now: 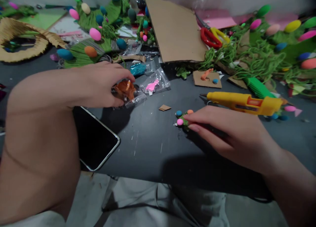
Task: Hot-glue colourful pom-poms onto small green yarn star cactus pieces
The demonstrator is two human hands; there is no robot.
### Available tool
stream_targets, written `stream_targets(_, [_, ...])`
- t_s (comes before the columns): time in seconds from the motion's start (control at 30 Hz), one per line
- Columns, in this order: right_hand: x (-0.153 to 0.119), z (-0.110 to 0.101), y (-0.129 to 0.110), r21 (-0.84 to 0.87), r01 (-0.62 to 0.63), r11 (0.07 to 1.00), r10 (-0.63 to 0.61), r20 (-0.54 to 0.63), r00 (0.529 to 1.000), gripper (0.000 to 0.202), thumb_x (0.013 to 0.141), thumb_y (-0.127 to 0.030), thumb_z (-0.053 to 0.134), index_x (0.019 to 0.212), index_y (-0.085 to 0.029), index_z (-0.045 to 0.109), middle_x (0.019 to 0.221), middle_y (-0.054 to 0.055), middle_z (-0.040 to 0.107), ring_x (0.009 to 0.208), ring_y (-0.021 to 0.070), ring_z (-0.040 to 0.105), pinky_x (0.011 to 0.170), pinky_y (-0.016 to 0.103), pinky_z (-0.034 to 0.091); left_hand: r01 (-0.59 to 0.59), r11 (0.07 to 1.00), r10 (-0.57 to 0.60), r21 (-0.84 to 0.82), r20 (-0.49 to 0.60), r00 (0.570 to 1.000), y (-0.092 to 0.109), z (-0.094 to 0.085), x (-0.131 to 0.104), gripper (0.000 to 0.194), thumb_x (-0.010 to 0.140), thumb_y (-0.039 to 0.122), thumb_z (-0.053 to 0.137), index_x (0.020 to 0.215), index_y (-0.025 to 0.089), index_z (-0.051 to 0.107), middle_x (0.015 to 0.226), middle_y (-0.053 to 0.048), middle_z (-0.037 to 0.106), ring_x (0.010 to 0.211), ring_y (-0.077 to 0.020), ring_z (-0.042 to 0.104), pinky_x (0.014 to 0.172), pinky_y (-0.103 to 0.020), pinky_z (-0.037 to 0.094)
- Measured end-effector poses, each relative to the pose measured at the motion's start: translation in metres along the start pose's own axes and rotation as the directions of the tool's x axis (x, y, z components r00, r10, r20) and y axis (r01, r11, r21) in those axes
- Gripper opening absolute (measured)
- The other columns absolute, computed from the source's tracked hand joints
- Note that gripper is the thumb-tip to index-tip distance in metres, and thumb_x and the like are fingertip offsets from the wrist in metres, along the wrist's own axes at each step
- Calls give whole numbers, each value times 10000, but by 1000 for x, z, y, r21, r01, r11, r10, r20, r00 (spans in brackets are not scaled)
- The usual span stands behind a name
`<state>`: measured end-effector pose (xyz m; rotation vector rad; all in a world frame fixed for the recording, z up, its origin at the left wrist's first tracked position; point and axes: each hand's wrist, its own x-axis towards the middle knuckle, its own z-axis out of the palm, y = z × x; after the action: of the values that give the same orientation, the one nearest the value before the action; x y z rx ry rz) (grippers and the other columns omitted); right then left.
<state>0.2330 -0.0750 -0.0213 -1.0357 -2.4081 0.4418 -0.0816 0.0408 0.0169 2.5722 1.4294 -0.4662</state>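
Note:
My left hand (pixel 106 85) curls over a small clear plastic bag of orange clay (pixel 126 89), thumb on its near side and fingers on the far side. Beside that bag lie a bag with pink clay (pixel 153 85) and a bag with blue clay (pixel 137 69). Between thumb and fingertips, my right hand (pixel 222 131) pinches a small green decoration (pixel 185 118) with pink, blue and orange balls, low over the dark table. Its underside is hidden by my fingers. A yellow hot glue gun (pixel 242 102) lies just beyond my right hand.
A phone (pixel 97 138) lies under my left forearm. Cardboard (pixel 175 29), red-and-yellow scissors (pixel 212 37) and green yarn (pixel 261 59) with coloured balls crowd the back. A cardboard scrap (pixel 165 107) sits mid-table; a straw-coloured ring (pixel 14 56) is far left.

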Motion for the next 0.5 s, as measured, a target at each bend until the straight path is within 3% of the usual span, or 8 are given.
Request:
stream_targets(0.2, [2,-1,3,25,6,1000,-6,16,1000,162,981,-263,644,1118,-202,705,1077,29,780,980,161,736,839,254,560,30,996,-33,-79,-42,999,13,-8,-5,431,822,435,733,1173,192,673,1190,-72,625,983,-242,580,857,-325,433])
stream_targets(0.37, [2,-2,1,31,2,1000,-2,-6,1000,126,970,-272,664,1080,-228,703,1027,11,774,929,153,732,789,251,560,153,984,-158,-86,-57,986,20,-16,-11,403,799,535,747,1064,237,694,866,1,675,626,-150,499,607,-278,334])
stream_targets(0.43, [3,-1,-1,68,-22,997,24,-28,999,128,971,-253,653,1086,-250,709,1051,9,775,951,162,735,811,264,565,107,988,-119,-113,-105,987,25,-19,-14,435,782,594,751,1040,248,697,778,23,665,562,-128,459,579,-277,307])
stream_targets(0.5, [5,1,-3,125,-43,991,51,-65,997,153,964,-236,661,1099,-271,723,1056,4,774,941,160,736,819,266,567,-45,983,14,-179,-172,985,31,-19,-18,409,823,586,731,1068,261,687,839,39,694,606,-120,504,601,-265,341])
